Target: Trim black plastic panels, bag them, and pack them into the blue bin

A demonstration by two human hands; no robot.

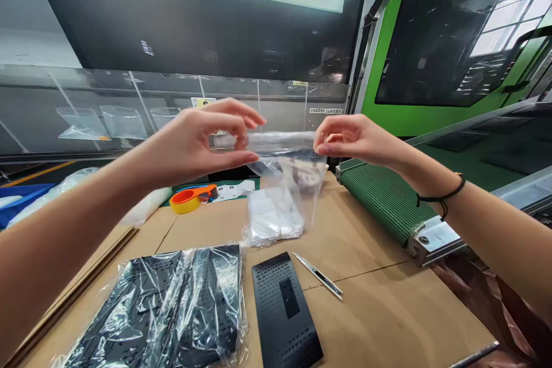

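Clear, thin plastic bag [308,175] held up btwn bare L hand [211,132] & bare R hand [347,135], both pinching its top edge.
Below: flat tan cardboard [375,310] w/ glossy, crinkled white plastic stack [276,224], black perforated rect. panel [287,322]; ribbed green belt [379,198] at R.

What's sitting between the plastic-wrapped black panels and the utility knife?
In the head view, a single black perforated panel lies between the wrapped panels and the knife.
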